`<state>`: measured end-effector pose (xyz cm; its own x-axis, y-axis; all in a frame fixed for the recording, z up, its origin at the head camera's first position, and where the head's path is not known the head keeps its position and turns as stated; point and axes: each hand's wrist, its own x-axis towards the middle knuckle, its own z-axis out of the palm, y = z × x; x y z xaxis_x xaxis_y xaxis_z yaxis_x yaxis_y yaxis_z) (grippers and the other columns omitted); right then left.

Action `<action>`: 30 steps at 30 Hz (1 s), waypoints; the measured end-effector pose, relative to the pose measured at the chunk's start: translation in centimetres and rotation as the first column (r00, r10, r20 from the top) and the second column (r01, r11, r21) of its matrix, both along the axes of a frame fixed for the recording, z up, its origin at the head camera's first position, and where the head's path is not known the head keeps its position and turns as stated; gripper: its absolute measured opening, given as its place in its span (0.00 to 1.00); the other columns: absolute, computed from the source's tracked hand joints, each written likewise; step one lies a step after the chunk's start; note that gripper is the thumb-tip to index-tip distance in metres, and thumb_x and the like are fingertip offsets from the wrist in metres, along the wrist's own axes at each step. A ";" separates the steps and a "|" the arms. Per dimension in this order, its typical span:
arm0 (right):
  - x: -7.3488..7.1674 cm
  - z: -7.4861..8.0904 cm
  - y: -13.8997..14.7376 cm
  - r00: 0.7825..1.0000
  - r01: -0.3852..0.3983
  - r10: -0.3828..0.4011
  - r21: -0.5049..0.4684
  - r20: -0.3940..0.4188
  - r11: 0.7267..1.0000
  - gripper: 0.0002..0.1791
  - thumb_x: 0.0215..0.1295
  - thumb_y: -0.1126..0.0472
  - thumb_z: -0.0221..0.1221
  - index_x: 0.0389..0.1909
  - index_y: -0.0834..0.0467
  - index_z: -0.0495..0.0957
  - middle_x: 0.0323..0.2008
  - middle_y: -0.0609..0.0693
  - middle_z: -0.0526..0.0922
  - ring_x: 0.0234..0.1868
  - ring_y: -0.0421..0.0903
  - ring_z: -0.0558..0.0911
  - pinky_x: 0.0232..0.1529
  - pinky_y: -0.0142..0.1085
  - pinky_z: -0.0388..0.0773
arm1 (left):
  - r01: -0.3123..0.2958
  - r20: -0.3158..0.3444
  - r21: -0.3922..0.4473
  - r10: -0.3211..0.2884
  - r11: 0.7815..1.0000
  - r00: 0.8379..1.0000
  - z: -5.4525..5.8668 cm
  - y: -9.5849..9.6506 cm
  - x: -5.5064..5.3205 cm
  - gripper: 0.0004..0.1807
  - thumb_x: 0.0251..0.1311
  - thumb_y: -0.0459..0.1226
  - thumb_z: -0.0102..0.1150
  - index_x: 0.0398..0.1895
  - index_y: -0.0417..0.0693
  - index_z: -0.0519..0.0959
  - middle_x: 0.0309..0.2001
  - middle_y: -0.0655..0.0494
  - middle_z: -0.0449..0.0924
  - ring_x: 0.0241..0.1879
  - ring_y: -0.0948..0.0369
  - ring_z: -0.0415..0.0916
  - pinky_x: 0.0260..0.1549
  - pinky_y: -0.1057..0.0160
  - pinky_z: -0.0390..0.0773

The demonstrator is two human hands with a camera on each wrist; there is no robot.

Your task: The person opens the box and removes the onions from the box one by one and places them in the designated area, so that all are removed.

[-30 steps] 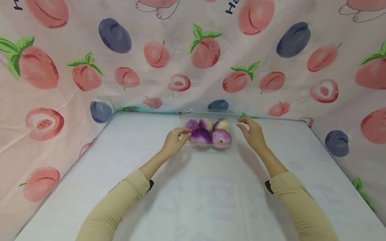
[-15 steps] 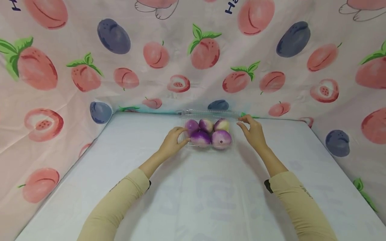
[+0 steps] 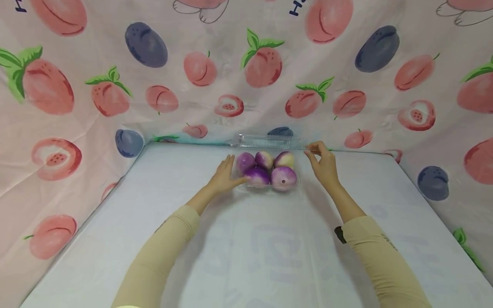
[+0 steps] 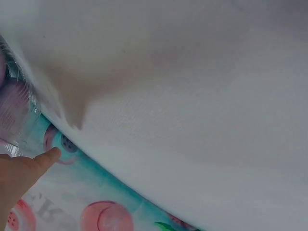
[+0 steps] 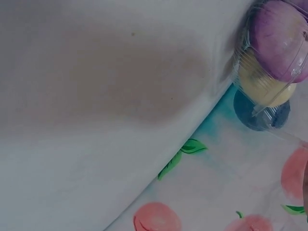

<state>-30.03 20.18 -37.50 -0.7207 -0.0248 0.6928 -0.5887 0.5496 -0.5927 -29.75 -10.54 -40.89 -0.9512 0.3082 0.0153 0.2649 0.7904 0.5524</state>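
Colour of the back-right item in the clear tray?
Back-right item: purple and pale yellow; best in head view.

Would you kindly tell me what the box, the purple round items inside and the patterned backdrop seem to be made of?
Box: thin, glossy clear plastic; its contents show through and its ridges catch light.
Round items: smooth, softly shiny; perhaps onion skin or moulded plastic, I cannot tell which.
Backdrop: probably matt printed fabric, judging by its soft wrinkles.
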 end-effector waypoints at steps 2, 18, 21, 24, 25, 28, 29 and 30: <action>-0.1 0.1 -0.1 1.000 0.009 -0.009 -0.002 -0.004 1.000 0.09 0.62 0.70 0.58 0.38 0.72 0.72 0.37 0.66 0.82 0.41 0.59 0.82 0.49 0.32 0.78 | 0.013 0.005 -0.016 -0.013 1.000 1.000 -0.1 0.1 -0.3 0.56 0.57 0.57 0.57 0.74 0.36 0.36 0.75 0.41 0.33 0.74 0.42 0.33 0.72 0.46 0.42; 0.0 0.6 -0.3 0.999 0.044 -0.045 -0.037 -0.021 0.998 0.09 0.62 0.71 0.58 0.39 0.73 0.71 0.34 0.56 0.80 0.40 0.55 0.81 0.46 0.17 0.71 | 0.041 0.053 -0.040 -0.039 0.998 0.998 -0.8 0.4 0.1 0.63 0.52 0.64 0.57 0.73 0.36 0.34 0.76 0.43 0.29 0.74 0.41 0.34 0.72 0.47 0.43; 0.1 0.9 -0.3 0.998 0.044 -0.046 -0.058 -0.030 0.997 0.09 0.62 0.70 0.58 0.39 0.73 0.71 0.33 0.56 0.80 0.39 0.54 0.81 0.47 0.18 0.72 | 0.054 0.075 -0.011 -0.053 0.998 0.996 -0.7 0.3 0.6 0.65 0.49 0.67 0.57 0.74 0.37 0.34 0.76 0.44 0.29 0.74 0.41 0.34 0.71 0.46 0.45; 0.1 1.3 -0.3 0.999 0.047 -0.049 -0.088 -0.020 0.995 0.09 0.63 0.69 0.57 0.39 0.72 0.71 0.34 0.58 0.80 0.39 0.48 0.80 0.47 0.18 0.72 | 0.070 0.093 -0.009 -0.069 0.997 0.993 -0.7 0.1 1.1 0.67 0.46 0.69 0.56 0.74 0.37 0.33 0.76 0.44 0.27 0.74 0.42 0.33 0.71 0.47 0.44; 0.0 1.4 -0.3 0.999 0.045 -0.046 -0.097 -0.012 0.994 0.09 0.64 0.69 0.57 0.39 0.73 0.71 0.34 0.59 0.79 0.39 0.45 0.79 0.46 0.18 0.71 | 0.074 0.097 -0.013 -0.072 0.997 0.993 -0.7 0.1 1.3 0.68 0.46 0.70 0.56 0.74 0.37 0.33 0.76 0.44 0.27 0.74 0.42 0.32 0.71 0.47 0.44; -0.2 1.5 -0.2 0.999 0.049 -0.048 -0.113 0.008 0.992 0.10 0.65 0.68 0.56 0.40 0.73 0.70 0.35 0.60 0.78 0.39 0.34 0.75 0.45 0.19 0.70 | 0.073 0.092 -0.021 -0.071 0.997 0.993 -0.8 0.1 1.9 0.68 0.46 0.70 0.56 0.73 0.37 0.33 0.76 0.44 0.27 0.74 0.41 0.32 0.71 0.47 0.44; -0.2 1.6 -0.2 0.999 0.049 -0.048 -0.113 0.013 0.992 0.10 0.65 0.68 0.56 0.41 0.72 0.70 0.35 0.59 0.77 0.39 0.32 0.74 0.45 0.19 0.70 | 0.071 0.089 -0.019 -0.069 0.997 0.994 -0.8 0.1 2.0 0.68 0.45 0.70 0.56 0.73 0.37 0.33 0.76 0.44 0.27 0.74 0.41 0.33 0.71 0.46 0.45; -0.3 1.6 -0.2 0.999 0.051 -0.049 -0.114 0.018 0.992 0.10 0.66 0.68 0.55 0.42 0.72 0.70 0.36 0.59 0.77 0.39 0.30 0.73 0.45 0.19 0.70 | 0.069 0.089 -0.018 -0.067 0.997 0.994 -0.9 0.2 2.2 0.68 0.45 0.71 0.56 0.73 0.36 0.33 0.76 0.43 0.27 0.74 0.40 0.32 0.71 0.46 0.45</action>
<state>-30.36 19.94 -35.92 -0.7291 0.0905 0.6784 -0.5530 0.5061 -0.6619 -27.56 -10.39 -41.77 -0.9253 0.3718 -0.0746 0.2698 0.7837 0.5596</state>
